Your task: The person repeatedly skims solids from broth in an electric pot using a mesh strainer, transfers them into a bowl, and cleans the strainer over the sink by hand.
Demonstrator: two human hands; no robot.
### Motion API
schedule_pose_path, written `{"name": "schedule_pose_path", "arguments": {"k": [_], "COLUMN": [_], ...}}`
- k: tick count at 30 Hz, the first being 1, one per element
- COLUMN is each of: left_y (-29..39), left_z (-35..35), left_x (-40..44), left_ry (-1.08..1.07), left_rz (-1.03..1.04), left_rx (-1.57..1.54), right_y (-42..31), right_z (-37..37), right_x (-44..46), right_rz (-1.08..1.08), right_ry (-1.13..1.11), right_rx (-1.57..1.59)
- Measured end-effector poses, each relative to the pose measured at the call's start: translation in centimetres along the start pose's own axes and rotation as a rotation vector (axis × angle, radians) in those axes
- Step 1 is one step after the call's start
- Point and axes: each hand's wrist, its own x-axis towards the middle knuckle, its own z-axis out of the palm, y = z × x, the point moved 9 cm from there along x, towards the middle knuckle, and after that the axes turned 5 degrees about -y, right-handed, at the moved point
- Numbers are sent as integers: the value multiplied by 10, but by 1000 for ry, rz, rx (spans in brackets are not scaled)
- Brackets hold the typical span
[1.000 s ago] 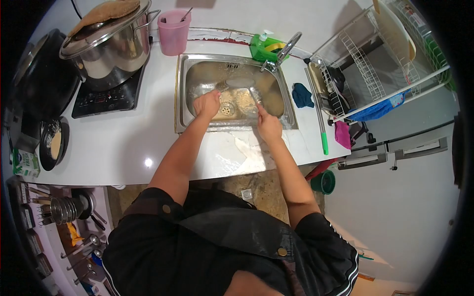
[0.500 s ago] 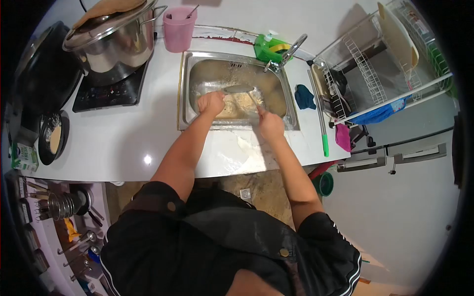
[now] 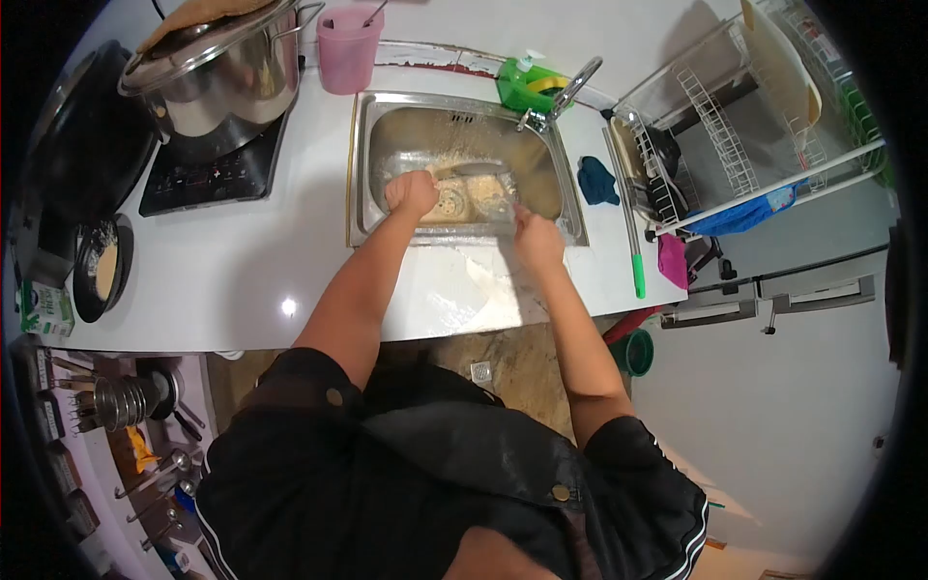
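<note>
You're over the steel sink (image 3: 360, 164) here, both hands inside its near half, apart from each other. Your left hand (image 3: 413, 191) is curled into a fist; I can't tell what it's gripping, if anything. Your right hand (image 3: 537, 239), down at the near right corner, is closed on the slim end of a utensil (image 3: 472, 168). That utensil's grey head lies low in the basin, just right of your left fist and beyond your right, and it's badly blurred.

Under it, right of your left hand, there's the drain (image 3: 451, 202) in a wet, tan-coloured patch on the basin floor. Past your right hand, at the far edge, stands the tap (image 3: 564, 94), with a green caddy (image 3: 522, 94) next to it. Just to the right of your right hand, a dark blue cloth (image 3: 598, 181) sits crumpled on the white counter (image 3: 251, 280), near a green-tipped rod (image 3: 638, 275).

Beyond your left hand, a pink tub (image 3: 348, 58) stands behind the sink's corner, and well off to its left a big steel pot (image 3: 227, 82) rests on a black cooktop (image 3: 213, 184).
</note>
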Motion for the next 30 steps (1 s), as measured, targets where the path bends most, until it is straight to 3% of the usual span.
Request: {"name": "schedule_pose_path", "arguments": {"k": [7, 8, 10, 17, 19, 23, 25, 29, 30], "left_y": [-4, -1, 5, -2, -2, -2, 4, 1, 1], "left_z": [-1, -4, -2, 6, 4, -7, -7, -2, 0], "left_x": [7, 4, -2, 9, 9, 4, -3, 6, 5], "left_ry": [47, 63, 32, -18, 9, 65, 37, 17, 15], "left_rz": [-30, -16, 8, 18, 1, -28, -4, 5, 5], "left_rx": [-32, -48, -26, 31, 15, -32, 2, 26, 27], "right_y": [-3, 4, -9, -17, -12, -6, -16, -14, -16], "right_z": [-53, -34, 32, -41, -70, -13, 18, -17, -35], "right_x": [-13, -12, -5, -3, -12, -14, -13, -14, -19], "right_rz": [108, 116, -85, -53, 17, -14, -64, 33, 42], "right_ry": [261, 259, -69, 149, 302, 311, 57, 56, 157], "right_rx": [249, 251, 78, 168, 343, 315, 117, 136, 191]}}
